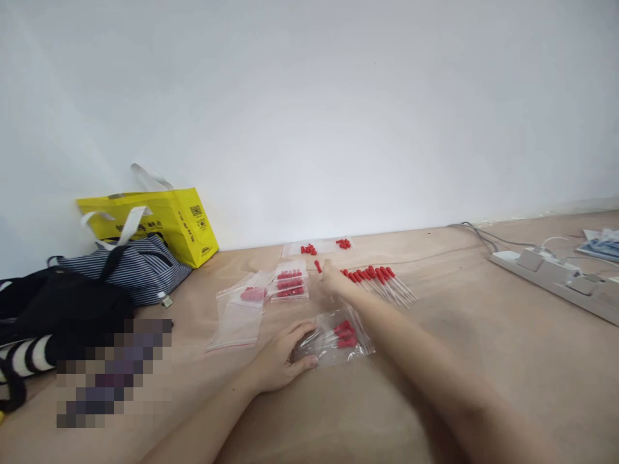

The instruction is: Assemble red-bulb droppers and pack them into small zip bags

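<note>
My left hand [283, 357] lies on the table with thumb and fingers apart around the left edge of a clear plastic bag [322, 351]. Inside the bag are several red-tipped sticks [345, 334]. My right hand [331, 280] reaches farther forward, its fingers closed by a red-tipped piece [318, 265]; the grip itself is blurred. Just right of it, several red-tipped white sticks [380, 276] lie in a fanned row. Bags with red pieces [290, 283] and a flatter clear bag [236, 322] are left of my right hand.
Small red pieces [308, 249] lie on clear plastic near the wall. A yellow bag [193, 225], a striped cloth bag [140, 267] and a black bag [72, 309] stand at the left. A white power strip [556, 280] with cables is at the right.
</note>
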The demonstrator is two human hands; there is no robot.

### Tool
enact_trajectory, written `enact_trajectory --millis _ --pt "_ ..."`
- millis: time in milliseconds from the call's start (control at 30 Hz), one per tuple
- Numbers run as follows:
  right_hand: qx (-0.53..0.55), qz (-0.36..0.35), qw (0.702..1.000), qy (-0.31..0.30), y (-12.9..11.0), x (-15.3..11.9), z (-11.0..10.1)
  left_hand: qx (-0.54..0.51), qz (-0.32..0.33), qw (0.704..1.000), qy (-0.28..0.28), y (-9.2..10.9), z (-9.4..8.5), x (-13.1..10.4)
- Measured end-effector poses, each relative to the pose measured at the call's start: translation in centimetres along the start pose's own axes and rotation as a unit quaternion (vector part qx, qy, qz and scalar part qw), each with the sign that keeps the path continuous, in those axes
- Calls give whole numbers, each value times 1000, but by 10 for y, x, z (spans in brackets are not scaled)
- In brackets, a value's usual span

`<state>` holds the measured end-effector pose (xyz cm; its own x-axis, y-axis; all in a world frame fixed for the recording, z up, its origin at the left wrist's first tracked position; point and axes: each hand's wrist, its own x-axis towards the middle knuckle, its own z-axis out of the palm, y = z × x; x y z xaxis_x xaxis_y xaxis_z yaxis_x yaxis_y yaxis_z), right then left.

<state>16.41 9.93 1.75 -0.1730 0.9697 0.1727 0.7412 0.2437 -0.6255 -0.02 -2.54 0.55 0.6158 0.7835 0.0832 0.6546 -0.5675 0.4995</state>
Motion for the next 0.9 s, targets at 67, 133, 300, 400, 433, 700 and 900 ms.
enact_trajectory --millis 67,133,300,400,433,700,900 --pt "36 -8 999 21 19 -12 -20 1 -8 1000 -1 2 -1 0" --pt "69 -8 997 44 40 -29 -37 0 -10 1000 0 2 -2 0" --pt "326 13 935 141 80 -78 -43 -5 -2 1000 6 -1 0 1" --pt "390 32 901 188 87 -91 -30 1 -12 1000 0 -1 0 2" --pt "406 36 891 200 87 -93 -26 4 -16 1000 0 -1 0 2" --pt "493 61 848 184 81 -89 -12 -8 -9 1000 9 1 0 1" --pt "490 75 863 96 70 -97 -7 -8 -1 1000 8 2 -1 2"
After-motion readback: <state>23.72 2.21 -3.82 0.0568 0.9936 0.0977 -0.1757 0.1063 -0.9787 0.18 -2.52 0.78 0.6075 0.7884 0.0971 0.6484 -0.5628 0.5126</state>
